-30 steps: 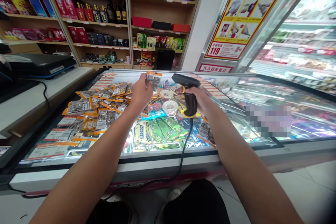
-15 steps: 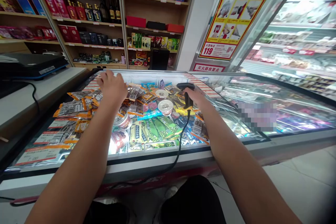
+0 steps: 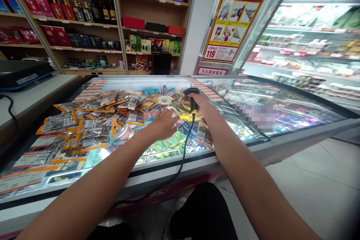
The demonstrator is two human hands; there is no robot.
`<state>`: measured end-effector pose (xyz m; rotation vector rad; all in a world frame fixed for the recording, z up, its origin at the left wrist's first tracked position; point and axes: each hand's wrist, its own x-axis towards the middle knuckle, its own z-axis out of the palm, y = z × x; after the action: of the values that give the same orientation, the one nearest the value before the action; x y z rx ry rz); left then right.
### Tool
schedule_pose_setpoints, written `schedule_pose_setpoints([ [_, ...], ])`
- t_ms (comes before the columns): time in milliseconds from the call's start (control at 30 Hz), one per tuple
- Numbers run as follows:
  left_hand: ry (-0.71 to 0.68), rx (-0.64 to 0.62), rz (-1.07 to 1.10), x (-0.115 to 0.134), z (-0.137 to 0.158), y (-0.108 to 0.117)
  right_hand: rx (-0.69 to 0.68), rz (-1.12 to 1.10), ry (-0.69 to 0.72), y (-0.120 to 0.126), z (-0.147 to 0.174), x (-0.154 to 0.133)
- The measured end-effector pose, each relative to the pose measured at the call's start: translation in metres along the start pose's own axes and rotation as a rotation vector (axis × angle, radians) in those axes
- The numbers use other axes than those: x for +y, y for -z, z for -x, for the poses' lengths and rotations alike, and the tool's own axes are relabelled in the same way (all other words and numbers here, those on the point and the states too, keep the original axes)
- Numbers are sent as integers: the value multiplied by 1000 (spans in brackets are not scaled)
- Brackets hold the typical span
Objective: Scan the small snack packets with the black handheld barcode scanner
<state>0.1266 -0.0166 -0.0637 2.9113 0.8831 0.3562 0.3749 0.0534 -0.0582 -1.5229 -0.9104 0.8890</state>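
Observation:
My right hand (image 3: 201, 102) is wrapped round the handle of a black and yellow barcode scanner (image 3: 193, 104), its head tilted over the freezer. A black cable (image 3: 186, 146) hangs from the scanner's handle down past the front edge. My left hand (image 3: 165, 124) is over the middle of the glass lid, left of the scanner, with its fingers apart and bent; I see nothing in them. Left of it, small clear packets with orange edges (image 3: 98, 127) lie heaped on the glass. One such packet (image 3: 204, 135) lies alone below my right wrist.
Under the glass of the chest freezer (image 3: 247, 150) are tubs and bagged ice treats. A counter (image 3: 42, 89) with a black device (image 3: 24, 74) stands at left. Behind are shelves of boxed goods (image 3: 152, 25); a lit display fridge (image 3: 315, 45) is at right.
My left hand has moved right and nearer, from above the packet heap to beside the scanner. My right hand keeps hold of the scanner. The view has turned slightly right.

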Motion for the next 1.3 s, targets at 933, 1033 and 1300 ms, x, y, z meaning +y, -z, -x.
schedule_pose_setpoints([
  [933, 622, 609, 1453, -30, -21, 4, -566, -94, 68, -13, 62, -20],
  [1033, 699, 673, 1305, -33, -19, 4, -530, -62, 77, -13, 65, -21],
  [1300, 657, 764, 1157, -39, -20, 11, -670, -15, 170, -12, 65, -26],
])
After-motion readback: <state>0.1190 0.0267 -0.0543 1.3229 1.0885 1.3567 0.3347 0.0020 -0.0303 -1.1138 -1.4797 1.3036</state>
